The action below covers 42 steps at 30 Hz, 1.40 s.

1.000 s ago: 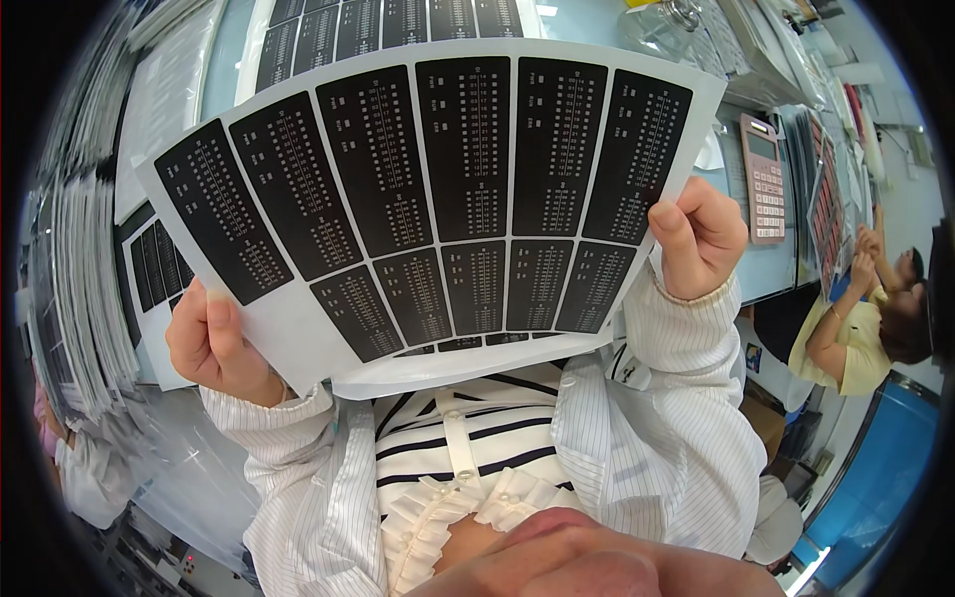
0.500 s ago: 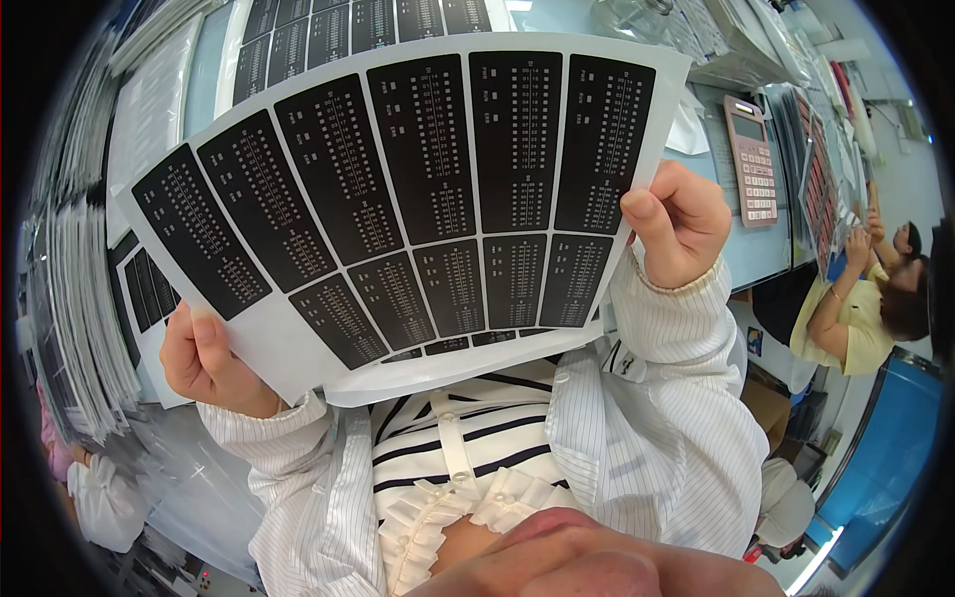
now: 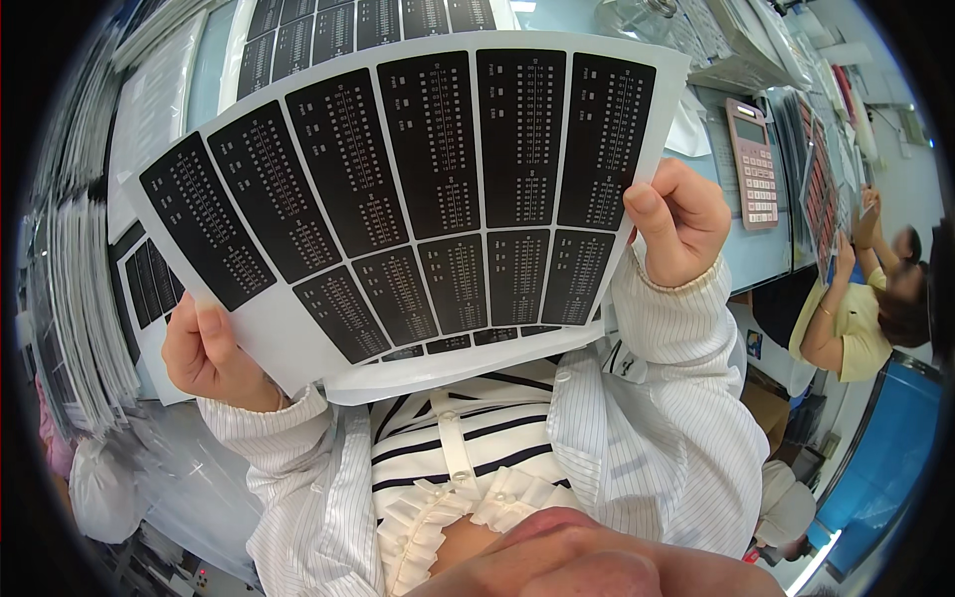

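Between my hands is a white sheet [image 3: 284, 316] printed with rows of black label panels, each carrying small light marks. It is raised and bowed, its lower part curving toward my body. My left hand [image 3: 214, 358] pinches the left edge between thumb and curled fingers. At the right edge, my right hand [image 3: 681, 221] grips it the same way, thumb on the printed side. Behind the raised sheet, a similar printed sheet [image 3: 358, 32] lies on the table, partly covered. Another black-panelled sheet [image 3: 149, 284] shows beside my left hand.
Stacks of sheets in clear sleeves [image 3: 85, 308] line the left side. A pink calculator [image 3: 753, 164] lies to the right, near a glass jar [image 3: 637, 18] and piled papers [image 3: 741, 45]. A co-worker in a yellow top [image 3: 854, 328] is at the far right. White bag [image 3: 104, 493], lower left.
The sheet's left side has shifted slightly to the right and bowed a little more, with my left hand moving along. My right hand stays nearly still. The co-worker's arms have moved.
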Available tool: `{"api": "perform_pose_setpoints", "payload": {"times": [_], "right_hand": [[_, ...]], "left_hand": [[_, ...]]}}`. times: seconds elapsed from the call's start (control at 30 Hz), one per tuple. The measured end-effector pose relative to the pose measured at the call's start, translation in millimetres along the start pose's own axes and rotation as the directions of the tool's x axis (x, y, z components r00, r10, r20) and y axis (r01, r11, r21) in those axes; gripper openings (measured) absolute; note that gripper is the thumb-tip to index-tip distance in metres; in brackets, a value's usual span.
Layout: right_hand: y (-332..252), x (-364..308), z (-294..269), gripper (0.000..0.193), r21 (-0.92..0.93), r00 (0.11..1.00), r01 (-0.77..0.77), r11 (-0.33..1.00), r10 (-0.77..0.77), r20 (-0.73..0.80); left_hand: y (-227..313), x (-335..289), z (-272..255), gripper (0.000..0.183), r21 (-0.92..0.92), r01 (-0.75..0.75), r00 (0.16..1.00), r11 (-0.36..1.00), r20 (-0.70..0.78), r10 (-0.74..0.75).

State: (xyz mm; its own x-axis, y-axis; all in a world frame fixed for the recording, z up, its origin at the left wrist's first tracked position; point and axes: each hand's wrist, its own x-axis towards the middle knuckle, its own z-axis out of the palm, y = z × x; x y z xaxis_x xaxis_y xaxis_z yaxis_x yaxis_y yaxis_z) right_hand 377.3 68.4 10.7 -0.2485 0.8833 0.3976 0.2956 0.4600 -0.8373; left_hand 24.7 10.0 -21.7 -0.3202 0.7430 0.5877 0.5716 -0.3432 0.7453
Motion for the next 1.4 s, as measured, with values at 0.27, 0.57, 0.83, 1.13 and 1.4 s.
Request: {"api": "perform_pose_setpoints", "payload": {"times": [0.27,0.57,0.83,1.13,1.4], "right_hand": [[0.2,-1.3,1.3,0.024,-0.026,1.000,-0.025,0.999,0.024,-0.006],[-0.9,-2.8,3.1,0.023,0.025,0.999,-0.051,0.998,0.052,-0.016],[-0.4,-4.3,5.8,0.021,0.066,0.995,-0.062,0.996,0.066,-0.071],[2.1,-3.5,7.1,0.021,0.064,0.995,-0.051,0.997,0.057,-0.087],[0.9,-3.0,9.1,0.022,0.038,0.990,-0.072,0.997,0.076,-0.116]], "left_hand": [[-10.8,-0.9,-0.1,0.017,-0.038,-0.032,0.999,0.999,-0.038,0.031],[-8.9,2.5,2.3,0.016,-0.151,-0.084,0.996,0.985,0.008,0.086],[-2.9,9.2,2.0,0.015,-0.084,-0.114,0.991,0.990,0.055,0.118],[0.5,10.3,5.1,0.016,-0.091,-0.116,0.992,0.989,0.042,0.120],[-2.4,7.5,4.1,0.015,-0.075,-0.095,0.995,0.993,0.027,0.097]]}}
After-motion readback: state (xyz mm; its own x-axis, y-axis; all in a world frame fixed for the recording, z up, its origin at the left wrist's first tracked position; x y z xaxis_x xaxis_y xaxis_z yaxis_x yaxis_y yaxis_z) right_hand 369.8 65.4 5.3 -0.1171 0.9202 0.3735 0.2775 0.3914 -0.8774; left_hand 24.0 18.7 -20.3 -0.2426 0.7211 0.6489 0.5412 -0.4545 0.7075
